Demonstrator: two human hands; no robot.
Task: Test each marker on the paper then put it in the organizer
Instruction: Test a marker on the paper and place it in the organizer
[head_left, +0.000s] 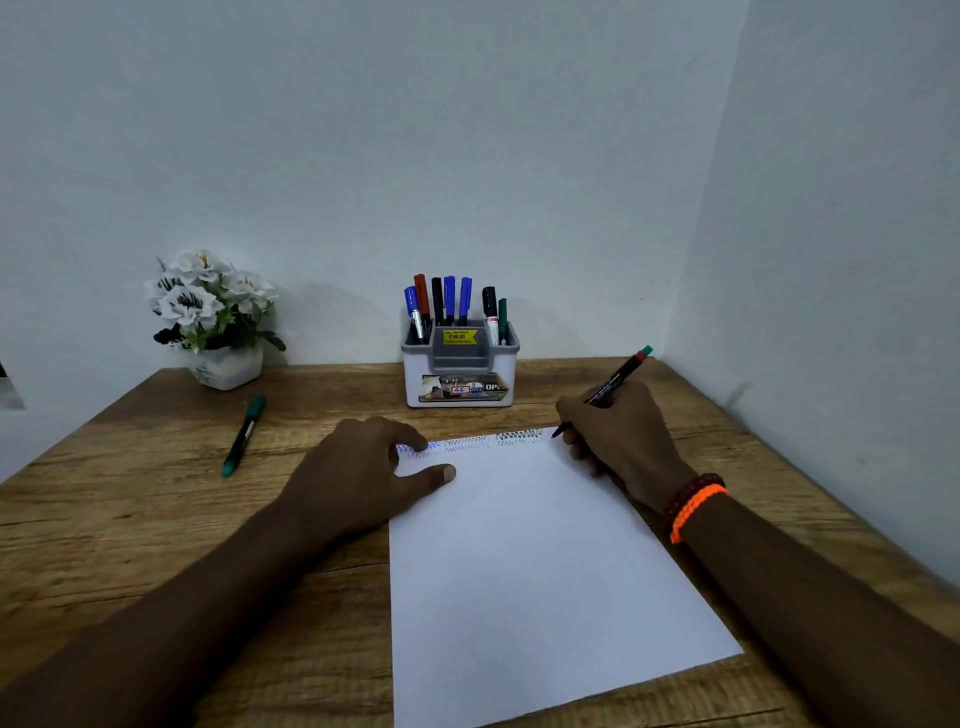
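Observation:
A white sheet of paper (524, 561) lies on the wooden desk, with zigzag test scribbles along its top edge. My right hand (618, 436) grips a dark marker (615, 382) with a red band and a green end, its tip touching the paper's top right corner. My left hand (363, 467) presses flat on the paper's top left corner, fingers spread. A grey and white organizer (460, 371) stands at the back centre and holds several markers, blue, red, black and green. One green marker (244, 435) lies loose on the desk to the left.
A white pot of artificial flowers (215, 317) stands at the back left of the desk (130, 519). Pale walls close in behind and on the right. An orange and dark red bracelet (693, 506) circles my right wrist.

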